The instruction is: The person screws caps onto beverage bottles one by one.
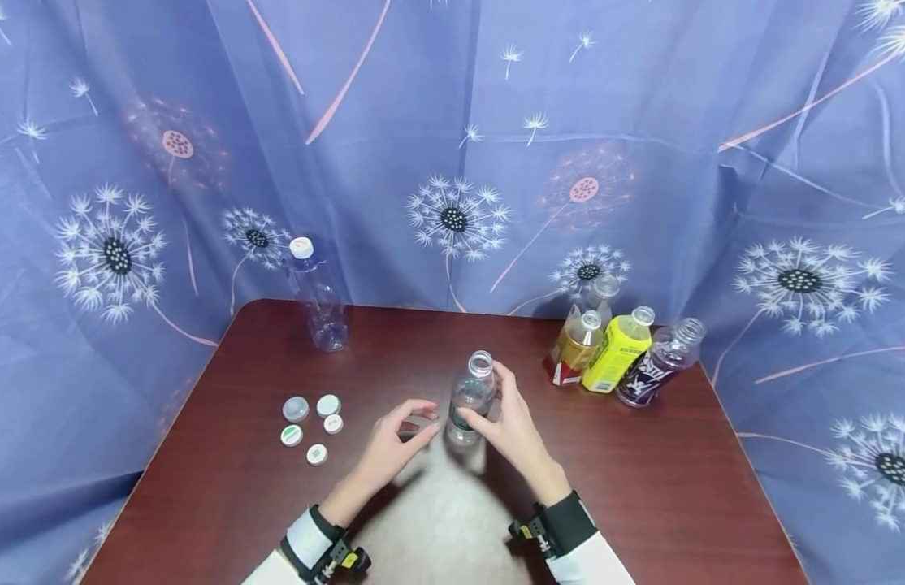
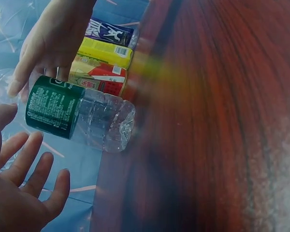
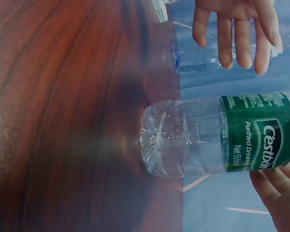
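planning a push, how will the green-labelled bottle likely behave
The green-labelled bottle seems empty, so it's probably light and apt to tip. Clear and thin-looking, it may dent when squeezed; being round, it could roll once toppled.

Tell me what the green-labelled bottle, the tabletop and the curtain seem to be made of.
Bottle: probably plastic, clear and glossy; it is see-through, with moulded ridges and bright glints.
Tabletop: wood or wood-look laminate, slightly shiny; reddish-brown grain shows and light glares off it.
Curtain: likely printed cloth, mostly matt; it hangs in soft folds, but the fibre is unclear.
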A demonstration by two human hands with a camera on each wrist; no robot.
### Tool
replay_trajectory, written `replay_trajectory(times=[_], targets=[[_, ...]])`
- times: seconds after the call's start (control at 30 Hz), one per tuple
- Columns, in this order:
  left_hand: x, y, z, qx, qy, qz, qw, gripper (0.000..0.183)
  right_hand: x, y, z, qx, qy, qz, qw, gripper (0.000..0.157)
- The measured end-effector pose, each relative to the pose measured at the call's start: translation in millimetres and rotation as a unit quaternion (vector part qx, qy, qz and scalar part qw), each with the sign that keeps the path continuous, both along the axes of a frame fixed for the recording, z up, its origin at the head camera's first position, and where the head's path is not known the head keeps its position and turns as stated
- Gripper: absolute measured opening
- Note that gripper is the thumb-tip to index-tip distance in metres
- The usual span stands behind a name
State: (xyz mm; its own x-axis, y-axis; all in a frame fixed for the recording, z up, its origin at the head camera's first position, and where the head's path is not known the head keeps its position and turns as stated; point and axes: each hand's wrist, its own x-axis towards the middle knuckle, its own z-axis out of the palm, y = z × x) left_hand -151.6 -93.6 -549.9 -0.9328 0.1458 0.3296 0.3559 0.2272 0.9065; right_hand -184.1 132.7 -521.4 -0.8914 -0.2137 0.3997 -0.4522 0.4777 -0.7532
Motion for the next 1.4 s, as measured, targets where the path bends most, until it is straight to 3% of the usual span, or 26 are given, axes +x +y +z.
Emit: replay_trajectory(times=[0.23,0.43,0.57,0.73,0.9,1.03,1.2,1.4], targets=[[-3.0,-4,1.2,-0.021,-0.007,-0.010,0.9997,0.028,-1.1,5,2.9,-0.011,-0.028,0.003,1.000,0.096],[-3.2,-20,4.8,-0.104,0.022,-0.014,0.9942,0.020,-2.2,6,4.1,-0.033,-0.011,0.009,0.999,0.094],[-4.2,-48,6.7,-0.166,0.067,-0.015,0.9837,0.019,-3.4,4,3.3,-0.027,-0.008,0.024,0.999,0.082],[-4.9,-102,12.4,-0.226,0.105,0.004,0.9684,0.023,-3.5,2,4.8,-0.017,-0.016,0.028,0.999,0.069],[1.8,-153,16.3,-0.266,0.063,0.075,0.9591,0.028,-4.6,4,7.3,-0.013,-0.013,0.028,0.999,0.067],[14.4,-179,10.2,-0.311,0.014,0.132,0.9411,0.029,-5.8,6,8.1,-0.011,-0.018,0.041,0.999,0.067],[23.9,-191,2.2,-0.334,-0.073,0.143,0.9288,0.036,-7.6,7,8.2,-0.009,-0.021,0.057,0.998,0.066],[18.8,-188,-8.7,-0.359,-0.075,0.136,0.9202,0.041,-7.4,6,15.3,-0.005,-0.037,0.068,0.997,0.070]])
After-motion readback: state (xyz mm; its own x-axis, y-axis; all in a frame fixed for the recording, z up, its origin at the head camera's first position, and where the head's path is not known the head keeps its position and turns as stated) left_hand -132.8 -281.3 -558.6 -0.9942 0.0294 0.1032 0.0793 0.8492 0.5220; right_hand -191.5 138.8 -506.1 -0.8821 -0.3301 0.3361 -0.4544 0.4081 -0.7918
